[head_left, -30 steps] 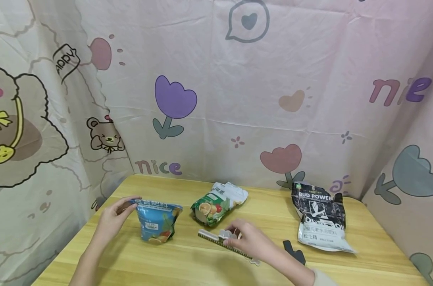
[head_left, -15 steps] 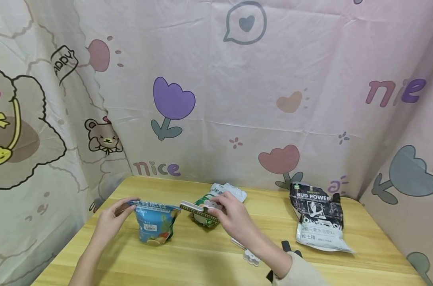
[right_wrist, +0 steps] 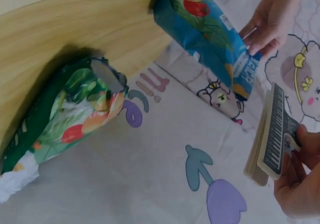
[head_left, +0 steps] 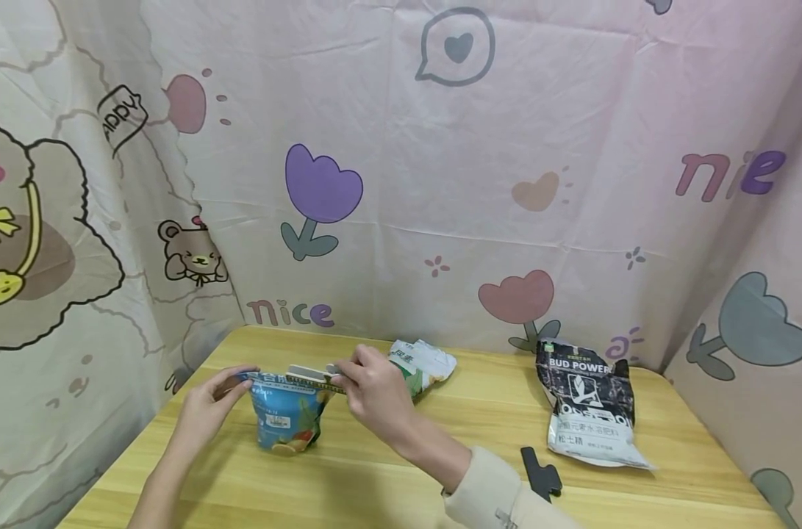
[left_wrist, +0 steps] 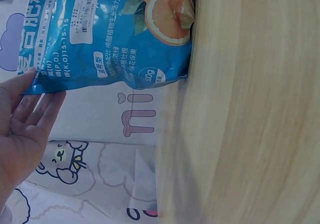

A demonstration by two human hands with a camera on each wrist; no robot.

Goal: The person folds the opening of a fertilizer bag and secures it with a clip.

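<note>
A blue fertilizer bag [head_left: 284, 420] with fruit pictures stands upright on the left of the table. My left hand [head_left: 205, 404] pinches its top left corner between thumb and fingers, seen closely in the left wrist view. My right hand [head_left: 379, 393] holds a bag clip [right_wrist: 272, 134] by its handle. This clip has pale bars with a piano-key pattern. In the head view the clip lies level with the bag's top edge, overlapping its right part; in the right wrist view its bars sit just beyond that edge. Whether they touch the bag I cannot tell.
Behind my right hand lies a green and white bag [head_left: 434, 361], partly hidden. A black and white bag [head_left: 589, 408] lies at the right. A black clip [head_left: 541, 474] sits before it on the wooden table [head_left: 678, 470]. Printed cloth [head_left: 401, 147] hangs around the table.
My right hand has lifted the piano-patterned clip off the table and carried it left to the blue bag's top. My left hand has stayed at the corner. Another white clip is now hidden behind my right arm.
</note>
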